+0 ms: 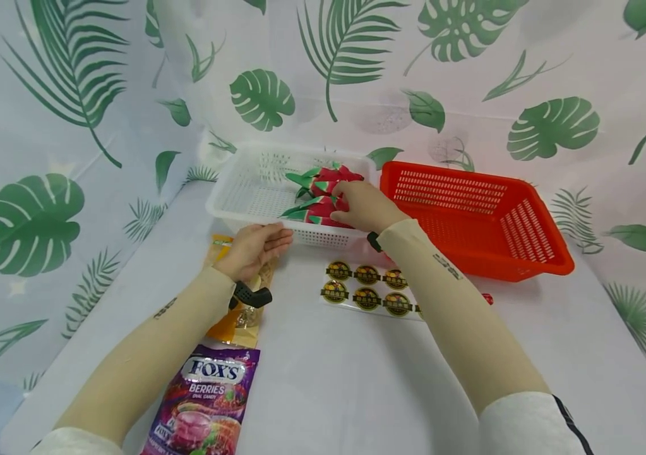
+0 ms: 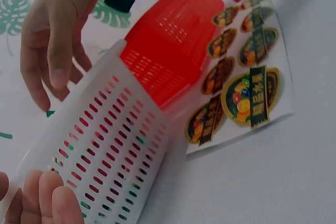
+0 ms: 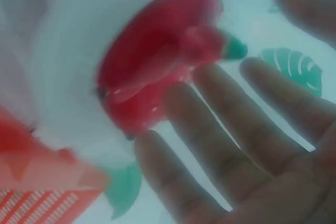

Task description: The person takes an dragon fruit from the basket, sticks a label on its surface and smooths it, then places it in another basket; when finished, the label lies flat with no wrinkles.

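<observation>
Red dragon fruits [image 1: 319, 210] with green tips lie in the right part of a white plastic basket [image 1: 232, 213]. My right hand [image 1: 365, 205] is over that end of the basket, at the fruits. In the right wrist view its fingers [image 3: 210, 124] are spread and fairly straight beside a blurred dragon fruit [image 3: 152, 45], with no grip around it. My left hand [image 1: 254, 249] is held at the basket's front wall, fingers loosely extended and nothing in them. Whether its fingertips touch the rim cannot be told.
A red basket [image 1: 470, 240] stands right of the white one. A sheet of round fruit stickers [image 1: 367, 287] lies in front. Under the left forearm is a yellowish packet [image 1: 249, 335], with a purple Fox's candy bag [image 1: 203, 404] nearer. A small red item [image 1: 488, 298] lies by the red basket.
</observation>
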A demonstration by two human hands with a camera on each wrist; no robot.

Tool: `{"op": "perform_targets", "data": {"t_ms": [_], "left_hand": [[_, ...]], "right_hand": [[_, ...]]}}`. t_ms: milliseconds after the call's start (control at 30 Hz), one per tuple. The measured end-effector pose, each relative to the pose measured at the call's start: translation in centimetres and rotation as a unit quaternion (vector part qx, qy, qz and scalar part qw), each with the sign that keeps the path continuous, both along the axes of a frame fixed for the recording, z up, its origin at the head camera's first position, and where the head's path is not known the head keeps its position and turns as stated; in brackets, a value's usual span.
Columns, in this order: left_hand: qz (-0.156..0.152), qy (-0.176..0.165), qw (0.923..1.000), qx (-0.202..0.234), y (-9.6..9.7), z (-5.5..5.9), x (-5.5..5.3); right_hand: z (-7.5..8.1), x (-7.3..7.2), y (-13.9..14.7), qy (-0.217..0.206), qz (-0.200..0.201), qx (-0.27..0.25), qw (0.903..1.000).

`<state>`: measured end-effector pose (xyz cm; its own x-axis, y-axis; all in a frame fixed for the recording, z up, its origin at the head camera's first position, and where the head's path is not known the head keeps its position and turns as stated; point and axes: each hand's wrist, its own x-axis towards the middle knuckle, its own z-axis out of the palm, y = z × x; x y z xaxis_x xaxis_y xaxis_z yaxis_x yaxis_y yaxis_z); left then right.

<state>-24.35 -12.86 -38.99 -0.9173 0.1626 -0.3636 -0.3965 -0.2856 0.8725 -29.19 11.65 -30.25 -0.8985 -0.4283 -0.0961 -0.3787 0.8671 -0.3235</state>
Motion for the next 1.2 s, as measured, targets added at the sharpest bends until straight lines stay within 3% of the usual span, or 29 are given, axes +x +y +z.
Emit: {"op": "perform_targets", "data": {"t_ms": [233,500,767,1200], "left_hand": [[0.017,-0.007,0.9992,0.035,-0.1,-0.1,-0.2],[0.022,-0.015,0.9986,0.045,-0.2,-0.2,-0.3],[0.028,0.003,0.9987,0.042,-0.4,-0.3,-0.5],[0.025,0.007,0.9995,0.015,-0.3,-0.2,-0.5]], "right_hand": [[0.6,-1.1,-2.0,-0.022,0.01,0.054,0.9982],[0.0,-2.4,-2.2,-0.037,-0.023,0.049,0.9978],[-0.3,-3.4,-1.8,-0.057,-0.041,0.033,0.997],[-0.5,-4.3,-2.8,-0.068,-0.021,0.078,0.9944]]}}
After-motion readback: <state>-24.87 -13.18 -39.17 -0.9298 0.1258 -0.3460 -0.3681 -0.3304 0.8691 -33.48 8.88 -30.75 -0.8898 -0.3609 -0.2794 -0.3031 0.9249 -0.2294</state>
